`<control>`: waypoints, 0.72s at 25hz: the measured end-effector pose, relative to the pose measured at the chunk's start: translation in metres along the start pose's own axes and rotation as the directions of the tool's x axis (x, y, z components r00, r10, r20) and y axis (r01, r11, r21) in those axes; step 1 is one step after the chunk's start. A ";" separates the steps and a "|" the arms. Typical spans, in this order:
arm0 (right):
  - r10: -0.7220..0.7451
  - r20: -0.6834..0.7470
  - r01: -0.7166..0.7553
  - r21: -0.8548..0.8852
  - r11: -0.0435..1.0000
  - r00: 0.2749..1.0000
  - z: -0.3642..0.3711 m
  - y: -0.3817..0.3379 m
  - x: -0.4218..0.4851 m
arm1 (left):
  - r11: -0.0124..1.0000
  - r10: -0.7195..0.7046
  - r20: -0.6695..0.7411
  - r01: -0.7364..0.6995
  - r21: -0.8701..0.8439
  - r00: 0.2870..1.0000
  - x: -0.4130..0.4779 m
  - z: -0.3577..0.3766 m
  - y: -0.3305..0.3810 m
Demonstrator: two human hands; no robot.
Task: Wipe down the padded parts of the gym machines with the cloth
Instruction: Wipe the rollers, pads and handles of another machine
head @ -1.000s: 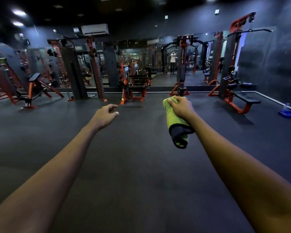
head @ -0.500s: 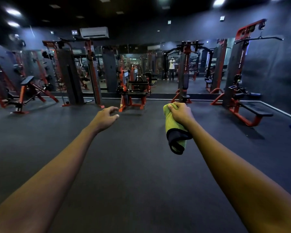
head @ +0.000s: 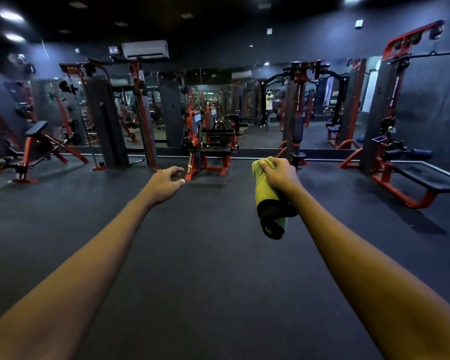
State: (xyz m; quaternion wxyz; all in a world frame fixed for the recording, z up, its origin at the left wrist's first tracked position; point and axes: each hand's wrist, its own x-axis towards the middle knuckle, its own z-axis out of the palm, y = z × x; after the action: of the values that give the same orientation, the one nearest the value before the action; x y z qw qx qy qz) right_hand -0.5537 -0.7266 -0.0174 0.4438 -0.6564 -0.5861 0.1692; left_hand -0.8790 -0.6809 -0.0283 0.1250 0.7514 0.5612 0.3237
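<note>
Our right hand [head: 279, 175] is stretched out ahead of us, its fingers curled tight round the top of a folded green cloth [head: 266, 196] with a dark edge. The cloth hangs below the fist, in the air above the dark floor [head: 218, 268]. Our left hand [head: 164, 184] reaches forward beside it, holding nothing, fingers loosely bent. Well ahead, along a mirrored wall [head: 260, 118], stand red and black gym machines: one low machine [head: 208, 149] straight ahead, a long black padded bench [head: 426, 181] to the right.
</note>
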 end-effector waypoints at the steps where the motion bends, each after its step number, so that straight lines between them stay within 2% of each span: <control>1: 0.006 0.000 -0.006 0.003 1.000 1.000 0.010 0.005 0.030 | 1.000 -0.007 0.007 0.007 0.002 1.000 0.030 0.007 -0.010; 7: -0.014 -0.025 0.014 0.004 1.000 1.000 0.061 0.018 0.205 | 1.000 -0.013 -0.009 0.013 -0.027 1.000 0.205 0.028 -0.058; 13: -0.039 -0.017 0.039 0.013 0.999 0.999 0.146 0.034 0.371 | 0.999 -0.023 0.015 0.023 -0.023 1.000 0.367 0.067 -0.129; 18: -0.045 -0.067 0.048 0.044 0.998 0.997 0.227 0.045 0.516 | 0.997 0.045 0.005 -0.044 -0.062 0.999 0.519 0.098 -0.200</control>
State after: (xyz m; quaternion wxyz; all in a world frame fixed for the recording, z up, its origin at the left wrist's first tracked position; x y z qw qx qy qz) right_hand -0.5625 -0.1607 -0.0234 0.4815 -0.6376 -0.5823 0.1505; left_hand -0.8864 -0.1159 -0.0328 0.1426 0.7606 0.5337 0.3411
